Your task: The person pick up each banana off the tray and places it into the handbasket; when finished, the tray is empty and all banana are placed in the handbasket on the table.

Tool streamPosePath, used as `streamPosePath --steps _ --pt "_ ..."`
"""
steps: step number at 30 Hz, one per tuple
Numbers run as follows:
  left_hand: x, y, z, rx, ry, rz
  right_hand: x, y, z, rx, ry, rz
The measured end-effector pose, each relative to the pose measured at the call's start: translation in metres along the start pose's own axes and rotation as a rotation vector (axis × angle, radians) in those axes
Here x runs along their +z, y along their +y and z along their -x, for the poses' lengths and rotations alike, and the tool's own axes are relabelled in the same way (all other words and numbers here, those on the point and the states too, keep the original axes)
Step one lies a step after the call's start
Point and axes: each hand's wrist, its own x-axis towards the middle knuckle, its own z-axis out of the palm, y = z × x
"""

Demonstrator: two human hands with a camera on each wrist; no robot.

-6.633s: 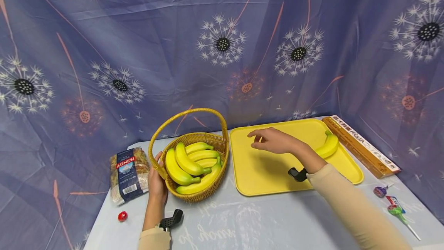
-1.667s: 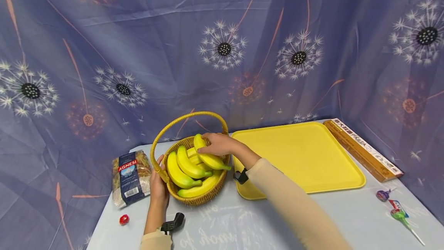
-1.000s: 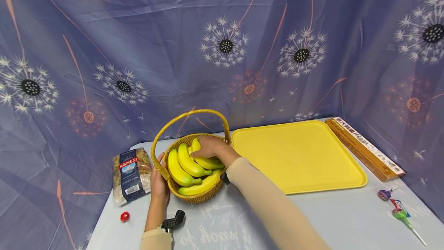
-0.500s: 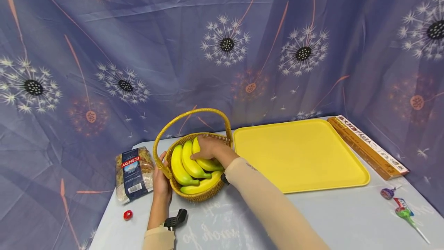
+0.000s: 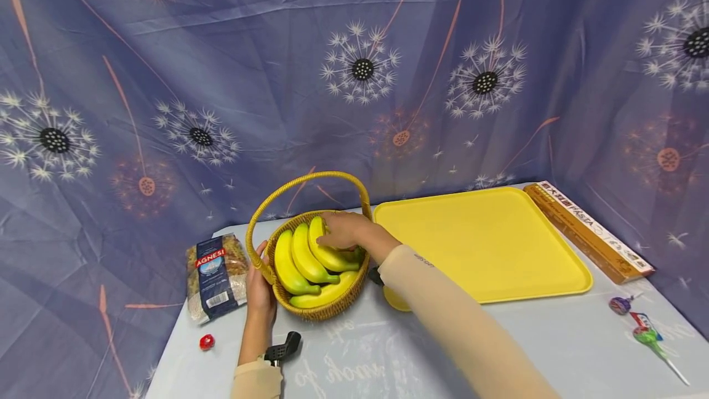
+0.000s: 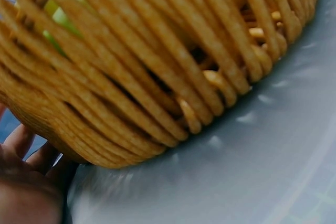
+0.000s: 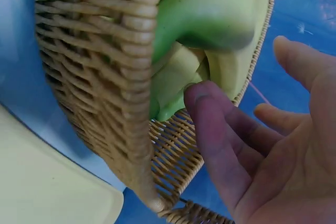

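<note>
A woven basket [image 5: 327,308] with a hoop handle holds several yellow bananas [image 5: 301,257]. My left hand [image 5: 260,281] cups the basket's left wall, thumb up by the handle's foot; the left wrist view shows its fingers [image 6: 23,148] against the wicker wall [image 6: 157,77]. Over the rightmost banana [image 5: 332,258] lies my right hand [image 5: 339,231]. In the right wrist view that hand [image 7: 247,103] is spread and relaxed, its thumb close to a banana [image 7: 205,17] inside the basket wall [image 7: 105,77], gripping nothing.
A bare yellow tray [image 5: 487,245] lies right of the basket, with a long pasta box [image 5: 588,231] beyond it. An Agnesi pasta bag [image 5: 215,270] and a red sweet [image 5: 207,342] lie at left. Lollipops [image 5: 637,325] lie at right. Blue cloth walls the back.
The banana once on the tray now lies in the basket. My right hand has loosened from it and drawn slightly back to the right. The left hand has stayed on the basket.
</note>
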Motion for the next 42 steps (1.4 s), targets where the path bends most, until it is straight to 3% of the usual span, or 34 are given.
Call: streamPosePath --steps 16,30,42 --pt "0.000 0.005 0.001 -0.010 0.013 0.011 0.004 0.035 0.013 -0.074 0.026 -0.051" --pt "0.000 0.003 0.001 -0.001 -0.005 -0.009 0.006 0.057 0.034 -0.205 0.085 -0.224" --pt "-0.001 0.002 0.001 -0.004 -0.009 -0.001 0.012 0.067 0.046 -0.280 0.136 -0.276"
